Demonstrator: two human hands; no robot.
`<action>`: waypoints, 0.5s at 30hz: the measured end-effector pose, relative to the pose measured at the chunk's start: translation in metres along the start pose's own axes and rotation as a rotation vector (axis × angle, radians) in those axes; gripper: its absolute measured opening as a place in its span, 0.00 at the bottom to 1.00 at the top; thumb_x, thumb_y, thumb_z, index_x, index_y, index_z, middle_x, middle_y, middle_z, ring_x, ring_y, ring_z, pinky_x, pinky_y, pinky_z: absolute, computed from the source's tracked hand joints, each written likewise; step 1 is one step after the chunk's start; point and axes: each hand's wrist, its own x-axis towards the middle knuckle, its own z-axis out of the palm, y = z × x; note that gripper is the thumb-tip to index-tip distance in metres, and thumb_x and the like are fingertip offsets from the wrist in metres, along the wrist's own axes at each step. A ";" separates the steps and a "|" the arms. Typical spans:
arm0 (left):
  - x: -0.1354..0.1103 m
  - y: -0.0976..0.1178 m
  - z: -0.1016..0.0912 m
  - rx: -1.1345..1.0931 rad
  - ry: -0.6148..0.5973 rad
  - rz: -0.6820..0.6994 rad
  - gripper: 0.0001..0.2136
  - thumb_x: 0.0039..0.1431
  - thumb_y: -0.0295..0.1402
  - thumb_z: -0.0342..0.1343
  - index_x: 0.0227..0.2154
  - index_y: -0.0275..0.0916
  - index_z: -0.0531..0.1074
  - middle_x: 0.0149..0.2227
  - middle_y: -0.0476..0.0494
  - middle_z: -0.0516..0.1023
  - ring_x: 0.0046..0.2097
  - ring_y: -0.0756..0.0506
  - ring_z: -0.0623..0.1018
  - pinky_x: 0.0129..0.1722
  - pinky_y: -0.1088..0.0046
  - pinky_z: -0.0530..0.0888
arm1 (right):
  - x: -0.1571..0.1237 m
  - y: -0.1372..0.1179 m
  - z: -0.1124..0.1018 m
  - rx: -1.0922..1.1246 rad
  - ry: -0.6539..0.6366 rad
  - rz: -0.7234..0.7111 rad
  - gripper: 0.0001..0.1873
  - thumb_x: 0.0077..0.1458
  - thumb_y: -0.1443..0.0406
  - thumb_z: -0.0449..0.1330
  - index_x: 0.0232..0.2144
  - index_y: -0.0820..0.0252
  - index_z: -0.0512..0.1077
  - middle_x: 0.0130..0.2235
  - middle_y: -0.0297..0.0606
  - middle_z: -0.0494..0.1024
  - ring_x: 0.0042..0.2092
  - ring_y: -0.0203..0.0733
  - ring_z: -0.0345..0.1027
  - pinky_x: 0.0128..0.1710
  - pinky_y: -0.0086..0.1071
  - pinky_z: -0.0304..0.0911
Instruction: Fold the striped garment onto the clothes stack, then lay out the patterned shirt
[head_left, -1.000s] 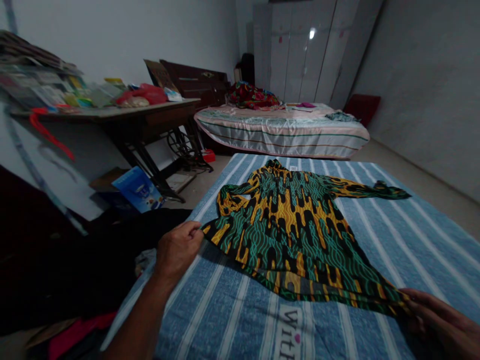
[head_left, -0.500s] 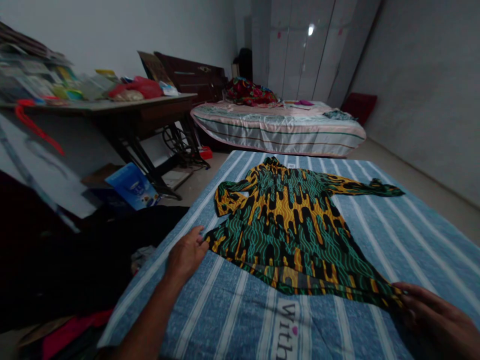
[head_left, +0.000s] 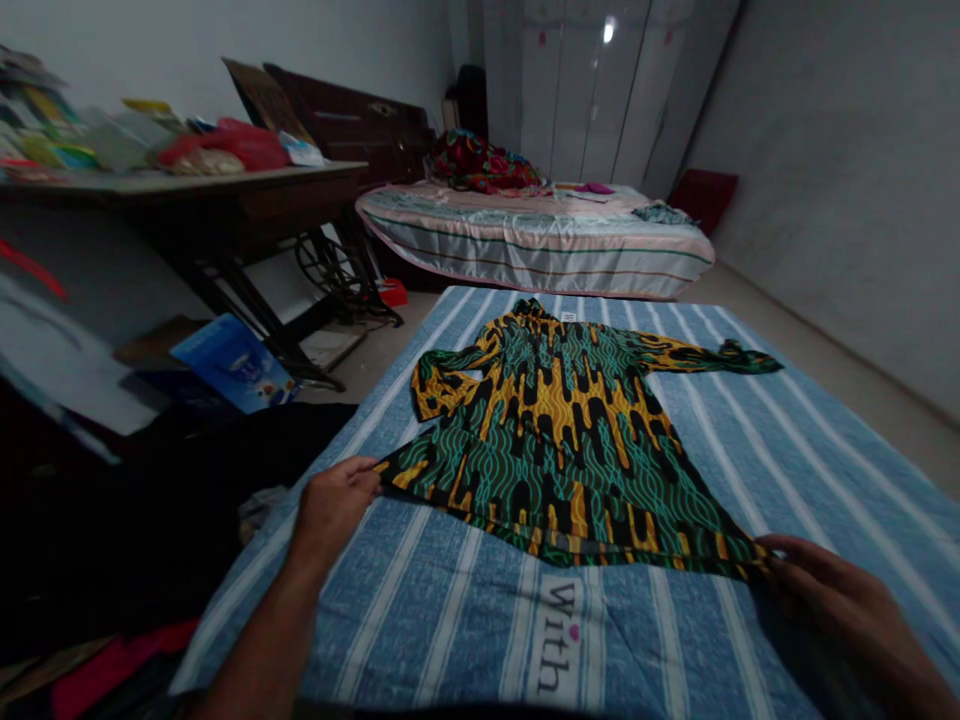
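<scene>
A long-sleeved blouse [head_left: 570, 420] patterned in green, yellow and black lies spread out, its collar at the far end and its hem toward me. My left hand [head_left: 334, 505] pinches the hem's left corner and pulls it taut. At the right corner of the hem, my right hand [head_left: 840, 600] is closed on the cloth. The blouse's left sleeve is bent back beside its body, while the right sleeve stretches out to the side. Beneath it is a blue and white striped sheet [head_left: 465, 620] with printed lettering near me.
Beyond the striped surface stands a bed [head_left: 540, 235] with a red flowered bundle [head_left: 484, 160]. Along the left wall is a sewing-machine table [head_left: 247, 185] piled with bags and containers. A blue box [head_left: 236, 365] sits below it. Dark cloth [head_left: 150, 510] lies at the left edge.
My left hand has closed on the hem's left corner and drawn it outward to the left. The hem opening looks narrower. The whole view has shifted slightly.
</scene>
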 end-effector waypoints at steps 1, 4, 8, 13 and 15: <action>0.000 0.000 0.000 0.062 0.004 0.048 0.13 0.41 0.36 0.51 0.30 0.38 0.75 0.25 0.48 0.77 0.28 0.46 0.76 0.27 0.75 0.70 | 0.002 -0.001 0.000 -0.066 -0.017 -0.023 0.22 0.35 0.54 0.64 0.34 0.61 0.77 0.17 0.32 0.71 0.19 0.37 0.63 0.18 0.28 0.57; -0.001 -0.001 0.001 0.236 0.051 0.139 0.14 0.44 0.36 0.49 0.32 0.39 0.76 0.29 0.47 0.79 0.34 0.44 0.77 0.33 0.74 0.71 | 0.008 0.000 -0.005 -0.232 -0.066 -0.088 0.24 0.36 0.51 0.61 0.34 0.60 0.77 0.18 0.33 0.72 0.20 0.39 0.64 0.20 0.31 0.59; -0.001 -0.003 0.002 0.343 0.051 0.160 0.18 0.47 0.39 0.49 0.39 0.40 0.76 0.31 0.46 0.79 0.35 0.44 0.78 0.35 0.74 0.71 | 0.007 -0.002 -0.004 -0.602 0.093 -0.254 0.26 0.41 0.47 0.56 0.36 0.57 0.77 0.30 0.40 0.78 0.29 0.47 0.70 0.26 0.35 0.61; 0.000 -0.005 0.008 0.406 0.061 0.208 0.18 0.48 0.41 0.50 0.39 0.41 0.76 0.30 0.47 0.79 0.35 0.44 0.78 0.36 0.74 0.71 | -0.024 -0.024 0.052 -0.730 0.126 -0.780 0.16 0.57 0.56 0.50 0.37 0.56 0.74 0.41 0.43 0.76 0.38 0.45 0.70 0.34 0.34 0.62; 0.001 -0.005 0.009 0.405 0.059 0.224 0.16 0.48 0.39 0.48 0.37 0.42 0.76 0.30 0.48 0.79 0.35 0.45 0.78 0.35 0.75 0.70 | -0.037 -0.034 0.088 -0.684 -0.023 -1.004 0.13 0.60 0.64 0.49 0.36 0.56 0.74 0.38 0.41 0.76 0.37 0.42 0.69 0.37 0.33 0.61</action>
